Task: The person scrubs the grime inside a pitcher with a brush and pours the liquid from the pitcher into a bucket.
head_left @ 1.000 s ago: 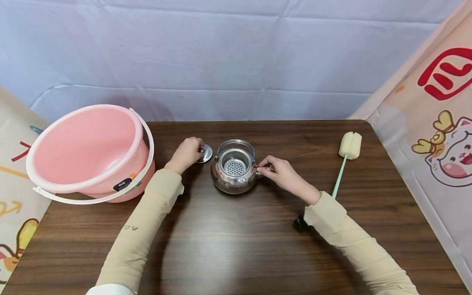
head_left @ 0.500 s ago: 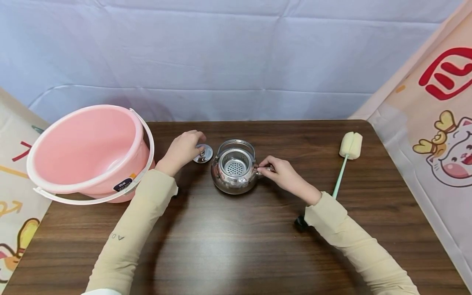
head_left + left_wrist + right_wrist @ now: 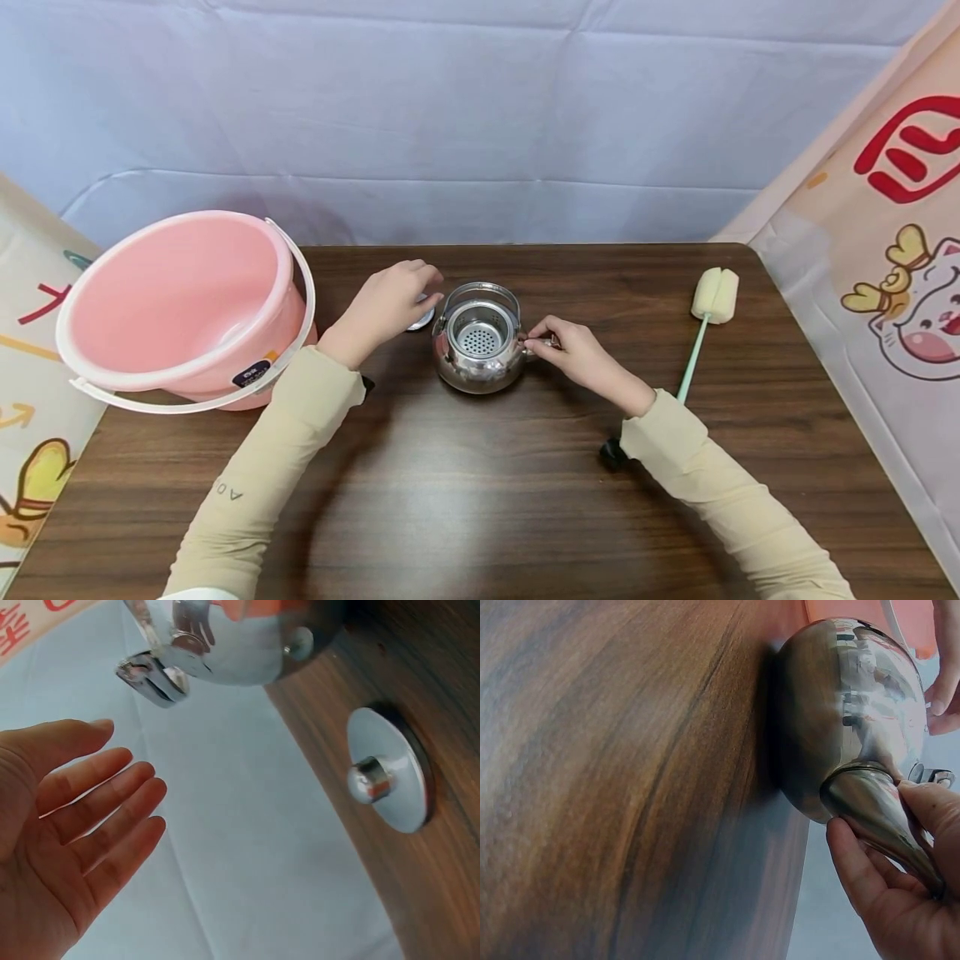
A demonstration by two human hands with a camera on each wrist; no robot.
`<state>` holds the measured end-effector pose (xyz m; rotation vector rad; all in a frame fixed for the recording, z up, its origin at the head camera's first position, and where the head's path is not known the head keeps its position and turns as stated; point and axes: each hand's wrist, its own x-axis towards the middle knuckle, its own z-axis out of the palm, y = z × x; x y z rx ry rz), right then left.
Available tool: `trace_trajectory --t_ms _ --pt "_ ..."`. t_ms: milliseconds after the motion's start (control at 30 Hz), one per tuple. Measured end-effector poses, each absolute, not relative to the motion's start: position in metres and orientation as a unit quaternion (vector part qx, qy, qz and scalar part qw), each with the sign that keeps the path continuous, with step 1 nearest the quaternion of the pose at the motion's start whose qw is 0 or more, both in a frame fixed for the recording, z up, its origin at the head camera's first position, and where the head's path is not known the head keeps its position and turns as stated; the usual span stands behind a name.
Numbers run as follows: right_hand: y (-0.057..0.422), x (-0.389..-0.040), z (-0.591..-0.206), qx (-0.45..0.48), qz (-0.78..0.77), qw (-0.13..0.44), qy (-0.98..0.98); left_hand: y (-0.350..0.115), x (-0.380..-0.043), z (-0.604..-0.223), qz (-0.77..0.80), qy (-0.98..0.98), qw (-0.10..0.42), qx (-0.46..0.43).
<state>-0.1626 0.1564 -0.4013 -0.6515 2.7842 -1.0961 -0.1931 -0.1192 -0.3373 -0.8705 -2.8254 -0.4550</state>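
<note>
A shiny steel teapot stands on the table, its bail handle raised and a perforated strainer showing in its uncovered mouth. My right hand pinches the teapot's spout, thumb on one side and fingers on the other, as the right wrist view shows. To the left of the pot, my left hand hovers with relaxed fingers and holds nothing. Below it the round steel lid lies knob up on the table; in the head view the hand covers most of it.
A pink bucket with a white handle stands at the table's left. On the right lies a sponge bottle brush with a pale green stem, partly under the right sleeve. A pale cloth backdrop rises behind the wooden table.
My left hand has let go of the lid's knob, lifted off and moved right toward the teapot. The lid stays on the table. My right hand keeps its hold on the spout.
</note>
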Motion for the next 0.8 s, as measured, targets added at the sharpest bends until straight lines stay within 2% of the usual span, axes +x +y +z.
trace_trajectory --t_ms 433,800 --pt "0.157 -0.162 -0.401 -0.217 -0.359 0.028 0.907 -0.103 -0.182 -0.33 -0.122 -0.924 0.104 -0.346" --pt "0.157 -0.163 -0.401 -0.214 -0.357 0.032 0.909 -0.089 -0.173 -0.336 -0.092 -0.905 0.104 -0.403"
